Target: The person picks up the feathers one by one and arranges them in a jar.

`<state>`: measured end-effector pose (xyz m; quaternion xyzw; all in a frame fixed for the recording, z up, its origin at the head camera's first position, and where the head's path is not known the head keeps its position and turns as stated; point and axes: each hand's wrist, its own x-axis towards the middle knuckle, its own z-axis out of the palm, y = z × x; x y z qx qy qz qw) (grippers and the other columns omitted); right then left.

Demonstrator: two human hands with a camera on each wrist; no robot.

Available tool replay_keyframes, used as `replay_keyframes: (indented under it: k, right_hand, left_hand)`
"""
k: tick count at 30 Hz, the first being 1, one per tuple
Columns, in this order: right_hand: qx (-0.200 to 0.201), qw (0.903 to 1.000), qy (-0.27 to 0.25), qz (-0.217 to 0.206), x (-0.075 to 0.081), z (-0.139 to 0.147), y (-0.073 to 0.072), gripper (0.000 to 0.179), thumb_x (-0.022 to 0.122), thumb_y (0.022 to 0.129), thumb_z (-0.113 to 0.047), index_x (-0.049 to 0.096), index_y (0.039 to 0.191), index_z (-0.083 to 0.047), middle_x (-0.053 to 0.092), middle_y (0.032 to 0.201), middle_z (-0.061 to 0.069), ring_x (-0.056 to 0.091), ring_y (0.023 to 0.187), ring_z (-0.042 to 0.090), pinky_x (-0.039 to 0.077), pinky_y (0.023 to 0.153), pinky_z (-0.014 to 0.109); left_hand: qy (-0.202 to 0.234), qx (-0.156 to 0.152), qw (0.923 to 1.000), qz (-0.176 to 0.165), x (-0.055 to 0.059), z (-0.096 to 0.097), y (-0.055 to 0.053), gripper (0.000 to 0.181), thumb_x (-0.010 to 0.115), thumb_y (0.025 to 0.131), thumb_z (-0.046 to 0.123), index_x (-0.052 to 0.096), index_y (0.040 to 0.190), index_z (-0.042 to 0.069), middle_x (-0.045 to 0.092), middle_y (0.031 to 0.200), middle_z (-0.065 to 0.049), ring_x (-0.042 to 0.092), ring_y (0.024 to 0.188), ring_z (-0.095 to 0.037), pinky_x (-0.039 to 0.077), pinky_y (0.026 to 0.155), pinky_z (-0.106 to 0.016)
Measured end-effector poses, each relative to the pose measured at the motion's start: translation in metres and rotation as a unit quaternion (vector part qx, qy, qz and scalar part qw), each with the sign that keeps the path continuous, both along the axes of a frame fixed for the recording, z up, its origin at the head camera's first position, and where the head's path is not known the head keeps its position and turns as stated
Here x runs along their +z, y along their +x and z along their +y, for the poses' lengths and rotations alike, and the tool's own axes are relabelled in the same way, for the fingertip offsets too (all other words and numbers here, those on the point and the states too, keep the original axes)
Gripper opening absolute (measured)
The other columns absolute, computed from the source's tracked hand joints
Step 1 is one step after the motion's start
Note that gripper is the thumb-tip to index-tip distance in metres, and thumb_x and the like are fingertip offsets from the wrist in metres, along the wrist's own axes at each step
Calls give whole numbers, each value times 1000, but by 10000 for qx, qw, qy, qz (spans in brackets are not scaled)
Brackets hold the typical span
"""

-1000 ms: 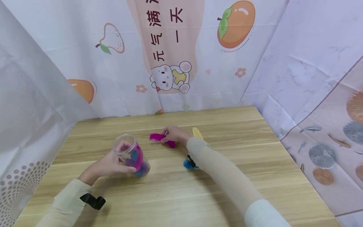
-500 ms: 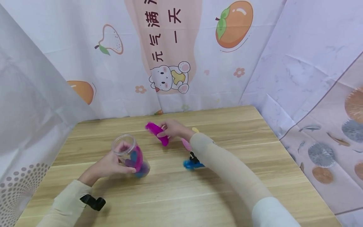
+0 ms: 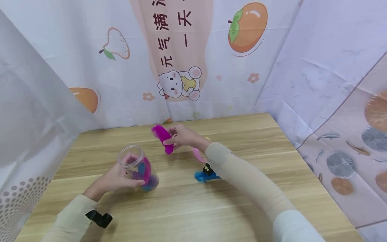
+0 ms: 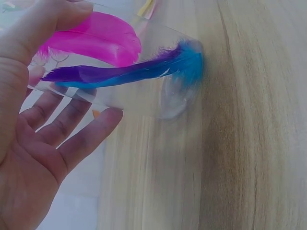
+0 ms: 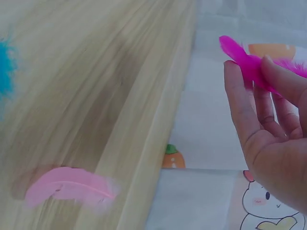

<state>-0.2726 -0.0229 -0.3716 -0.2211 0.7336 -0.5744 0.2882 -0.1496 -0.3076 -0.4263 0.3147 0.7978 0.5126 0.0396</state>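
Observation:
My left hand (image 3: 119, 177) grips a clear plastic jar (image 3: 129, 163), tilted over the table with its mouth up. Inside it lie a magenta feather (image 4: 103, 40) and a purple-and-blue feather (image 4: 120, 74). Between thumb and fingers, my right hand (image 3: 184, 137) pinches another magenta feather (image 3: 163, 137), lifted above the table to the right of the jar's mouth. In the right wrist view, this magenta feather (image 5: 247, 62) shows between the thumb and fingertips. A pale pink feather (image 5: 69, 186) lies on the table below the right wrist.
A blue feather (image 3: 201, 176) lies near the right forearm, partly covered by a black wrist mount (image 3: 207, 169). A bit of yellow (image 3: 207, 138) shows behind the right wrist. The wooden table (image 3: 169, 215) ends at a printed curtain (image 3: 127, 84) at the back.
The right hand has lifted the magenta feather off the table and moved it left and away, turning it steeper. The pink feather has come into sight. The left hand and jar stay almost still.

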Motion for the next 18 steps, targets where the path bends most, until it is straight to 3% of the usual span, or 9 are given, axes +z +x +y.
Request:
replay_keyframes:
  k: [5,11,18]
  right_hand:
    - [42,9996,-256,81,6,1,2,30,75,90,-1,66,119,1,67,102,19,73,87,30,62,71,43]
    - [111,9994,-320,66,13,2,4,37,73,92,-1,64,128,-1,68,107,17,73,91,30,62,73,42]
    - [113,9992,-319,218,17,4,5,34,71,93,-1,64,127,-2,64,111,16,72,95,28,61,78,45]
  left_hand:
    - [3,1,10000,-5,1,2,-2,66,88,72,-6,47,122,7,59,118,-10,58,112,-17,59,77,-37]
    - [7,-5,10000,-58,2,2,-1,67,89,72,-5,47,122,10,59,118,-10,58,111,-17,60,75,-39]
    - [-16,8,10000,-88,1,1,-1,66,89,73,-4,46,122,0,60,119,-9,59,111,-18,60,76,-40]
